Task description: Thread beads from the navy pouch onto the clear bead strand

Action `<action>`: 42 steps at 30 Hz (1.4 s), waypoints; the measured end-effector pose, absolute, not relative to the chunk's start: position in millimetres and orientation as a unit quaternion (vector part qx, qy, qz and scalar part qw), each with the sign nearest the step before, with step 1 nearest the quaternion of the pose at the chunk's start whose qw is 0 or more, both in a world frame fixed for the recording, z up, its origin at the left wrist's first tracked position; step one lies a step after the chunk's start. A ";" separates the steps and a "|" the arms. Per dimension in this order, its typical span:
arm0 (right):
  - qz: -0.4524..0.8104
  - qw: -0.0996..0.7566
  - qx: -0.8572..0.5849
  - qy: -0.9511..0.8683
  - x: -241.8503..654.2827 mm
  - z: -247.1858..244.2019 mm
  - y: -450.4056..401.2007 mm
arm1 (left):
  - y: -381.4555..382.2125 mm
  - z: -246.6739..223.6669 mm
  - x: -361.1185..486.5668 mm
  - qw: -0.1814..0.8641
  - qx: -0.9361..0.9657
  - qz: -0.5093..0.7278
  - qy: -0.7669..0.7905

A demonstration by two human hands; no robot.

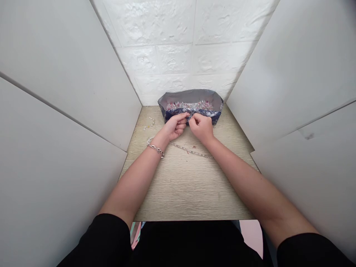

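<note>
Steady your left hand [176, 128] and right hand [203, 128], fingertips seemingly pinched closed on something too small to tell, beside the near rim of the open, dark-blue patterned pouch [216, 116] of small pink-and-clear beads [204, 105], far on the wooden desk [178, 193].

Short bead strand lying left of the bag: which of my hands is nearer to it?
Left. The left hand is to the right of the short bead strand; the right hand is farther right, past the left one.
</note>
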State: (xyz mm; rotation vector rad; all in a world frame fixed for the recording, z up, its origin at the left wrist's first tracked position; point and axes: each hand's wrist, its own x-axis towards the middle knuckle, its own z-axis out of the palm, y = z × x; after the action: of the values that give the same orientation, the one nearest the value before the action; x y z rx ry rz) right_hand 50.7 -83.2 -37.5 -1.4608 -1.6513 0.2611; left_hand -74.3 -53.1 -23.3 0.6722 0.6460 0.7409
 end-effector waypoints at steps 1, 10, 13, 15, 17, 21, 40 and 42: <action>0.106 0.444 -0.590 -0.666 50.6 -37.4 -83.3 | -53.2 -23.4 -74.2 0.827 0.317 0.350 0.304; 0.108 0.438 -0.588 -0.671 50.4 -37.9 -82.6 | -53.8 -23.4 -73.7 0.822 0.325 0.352 0.308; 0.108 0.438 -0.582 -0.676 50.3 -37.7 -83.1 | -53.6 -22.7 -73.4 0.826 0.320 0.349 0.305; 0.106 0.442 -0.578 -0.677 50.4 -37.4 -83.9 | -53.5 -22.5 -73.3 0.830 0.315 0.347 0.301; 0.105 0.448 -0.575 -0.676 50.5 -36.9 -84.7 | -53.4 -22.4 -73.5 0.833 0.312 0.346 0.298; 0.107 0.452 -0.575 -0.673 50.4 -36.2 -85.0 | -53.5 -22.6 -73.8 0.834 0.310 0.346 0.299; 0.095 0.453 -0.591 -0.660 50.3 -37.8 -83.1 | -53.2 -21.6 -73.8 0.837 0.297 0.349 0.301; 0.096 0.456 -0.589 -0.660 50.1 -37.8 -83.4 | -53.0 -21.7 -73.6 0.838 0.295 0.348 0.300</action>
State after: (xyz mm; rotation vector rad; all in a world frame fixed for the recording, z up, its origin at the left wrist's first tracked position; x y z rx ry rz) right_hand 50.1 -83.4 -37.8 -1.4530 -1.6274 0.2367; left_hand -73.6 -53.0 -21.7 0.6240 0.6338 0.7364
